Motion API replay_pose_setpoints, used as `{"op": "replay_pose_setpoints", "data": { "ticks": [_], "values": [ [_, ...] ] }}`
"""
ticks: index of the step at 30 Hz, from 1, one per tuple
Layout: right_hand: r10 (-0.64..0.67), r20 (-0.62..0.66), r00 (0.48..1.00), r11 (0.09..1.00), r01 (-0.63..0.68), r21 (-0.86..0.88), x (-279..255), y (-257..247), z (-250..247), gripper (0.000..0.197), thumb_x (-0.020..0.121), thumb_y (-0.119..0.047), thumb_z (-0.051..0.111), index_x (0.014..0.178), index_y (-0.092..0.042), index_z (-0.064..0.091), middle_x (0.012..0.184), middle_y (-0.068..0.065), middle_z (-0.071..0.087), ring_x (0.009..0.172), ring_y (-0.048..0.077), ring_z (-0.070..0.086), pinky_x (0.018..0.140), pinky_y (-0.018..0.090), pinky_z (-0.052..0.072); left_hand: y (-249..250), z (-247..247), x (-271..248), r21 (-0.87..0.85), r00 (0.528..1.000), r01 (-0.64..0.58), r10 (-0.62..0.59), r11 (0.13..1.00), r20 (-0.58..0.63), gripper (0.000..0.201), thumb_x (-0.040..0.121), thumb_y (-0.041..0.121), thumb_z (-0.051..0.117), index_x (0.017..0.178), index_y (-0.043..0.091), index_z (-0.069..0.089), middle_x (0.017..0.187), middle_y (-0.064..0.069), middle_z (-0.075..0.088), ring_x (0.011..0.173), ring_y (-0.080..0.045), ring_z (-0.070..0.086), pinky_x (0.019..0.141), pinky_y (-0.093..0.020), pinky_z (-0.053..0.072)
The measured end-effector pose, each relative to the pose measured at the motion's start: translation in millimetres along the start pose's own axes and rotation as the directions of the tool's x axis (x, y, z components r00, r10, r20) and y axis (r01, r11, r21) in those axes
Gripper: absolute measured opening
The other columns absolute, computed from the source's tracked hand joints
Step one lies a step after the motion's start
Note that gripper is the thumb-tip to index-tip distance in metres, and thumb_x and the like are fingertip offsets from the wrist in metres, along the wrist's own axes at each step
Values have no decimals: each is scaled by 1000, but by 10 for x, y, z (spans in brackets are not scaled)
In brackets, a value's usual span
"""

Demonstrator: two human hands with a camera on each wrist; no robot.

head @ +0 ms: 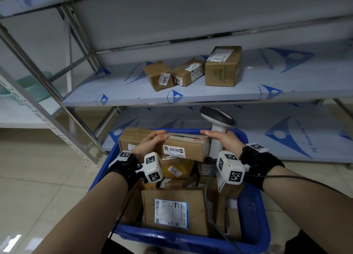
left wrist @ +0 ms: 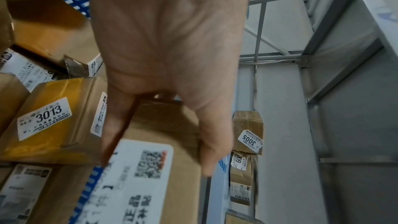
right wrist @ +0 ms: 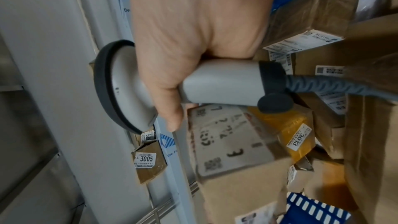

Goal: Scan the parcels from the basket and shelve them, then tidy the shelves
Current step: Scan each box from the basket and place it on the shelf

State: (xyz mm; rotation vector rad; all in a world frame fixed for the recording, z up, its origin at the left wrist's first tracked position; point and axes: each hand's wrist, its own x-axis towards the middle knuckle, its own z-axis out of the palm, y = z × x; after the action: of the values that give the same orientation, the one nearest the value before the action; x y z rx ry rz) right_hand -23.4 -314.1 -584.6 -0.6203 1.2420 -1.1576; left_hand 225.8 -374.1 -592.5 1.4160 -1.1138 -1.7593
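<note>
Overhead, a brown parcel (head: 183,147) is held above the blue basket (head: 254,211) by the left hand (head: 150,144), while the scanner (head: 216,131) is gripped by the right hand (head: 227,141). At the left wrist, fingers (left wrist: 213,142) are curled over the parcel's edge. At the right wrist, the scanner's handle (right wrist: 224,83) is clasped, its thumb (right wrist: 172,117) extended.

We see a teal plastic tub (head: 28,85) on a low white rack (head: 23,118) at far left, pale tiled floor (head: 38,187) beneath, and blue logo film (head: 286,137) covering the surfaces.
</note>
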Motion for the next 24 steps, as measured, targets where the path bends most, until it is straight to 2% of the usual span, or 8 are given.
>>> {"op": "replay_pose_setpoints", "data": {
  "ticks": [3, 7, 9, 11, 13, 17, 21, 24],
  "values": [
    [16, -3, 1000, 999, -16, 33, 22, 12, 4, 38, 88, -9, 66, 122, 7, 57, 102, 19, 67, 70, 20, 70, 51, 24, 56, 14, 7, 36, -41, 994, -58, 54, 997, -100, 27, 94, 15, 52, 120, 20, 54, 111, -8, 56, 91, -25, 60, 54, -31, 58],
    [78, 93, 993, 990, -88, 112, 25, 20, 11, 28, 89, -7, 63, 116, -4, 59, 107, 18, 68, 92, 29, 67, 76, 40, 58, 35, -24, 43, -150, 992, 71, -86, 986, -93, 19, 95, 24, 49, 112, 20, 57, 100, -13, 60, 76, -24, 68, 52, -31, 58],
    [75, 97, 992, 992, -84, 92, 28, 13, 47, 30, 87, -7, 66, 116, -4, 59, 107, 19, 68, 93, 30, 67, 80, 42, 57, 7, -37, 66, -145, 986, 126, -140, 981, -88, 28, 91, 26, 56, 117, 15, 57, 100, -17, 63, 81, -28, 69, 51, -34, 58],
    [45, 68, 997, 998, -48, 45, 46, 6, 89, 38, 84, -6, 69, 120, 1, 58, 103, 20, 68, 87, 29, 68, 73, 39, 59, -29, -21, 92, -180, 976, 171, -191, 969, -103, 43, 86, 30, 63, 122, 9, 54, 103, -23, 64, 91, -36, 67, 56, -43, 60],
    [27, 51, 998, 999, -28, 28, 61, 1, 125, 37, 84, -3, 69, 119, 4, 58, 94, 18, 69, 74, 24, 70, 59, 34, 60, -59, 8, 110, -162, 965, 198, -221, 967, -141, 40, 91, 39, 58, 110, 4, 52, 87, -23, 69, 87, -39, 66, 63, -52, 58],
    [36, 29, 999, 999, -37, 34, 80, -1, 152, 36, 83, 0, 69, 117, 5, 59, 87, 16, 69, 58, 17, 70, 47, 26, 54, -119, 75, 102, -34, 947, 258, -260, 966, -189, 47, 93, 50, 50, 99, 3, 50, 60, -16, 69, 57, -29, 69, 52, -42, 59],
    [32, 42, 999, 998, -34, 44, 76, -13, 191, 40, 82, 1, 69, 121, 0, 59, 89, 16, 69, 60, 16, 69, 47, 26, 53, -118, 107, 100, 38, 944, 304, -296, 952, -145, 58, 88, 46, 61, 123, 1, 50, 86, -21, 68, 63, -26, 69, 52, -34, 59],
    [44, 90, 995, 997, -50, 65, 59, -21, 231, 39, 82, 0, 70, 119, -4, 59, 93, 16, 70, 66, 17, 71, 49, 25, 54, -61, 189, 21, -10, 951, 310, -310, 951, -8, 42, 91, 33, 61, 120, 3, 56, 94, -17, 69, 78, -27, 69, 59, -34, 60]
  ]
}}
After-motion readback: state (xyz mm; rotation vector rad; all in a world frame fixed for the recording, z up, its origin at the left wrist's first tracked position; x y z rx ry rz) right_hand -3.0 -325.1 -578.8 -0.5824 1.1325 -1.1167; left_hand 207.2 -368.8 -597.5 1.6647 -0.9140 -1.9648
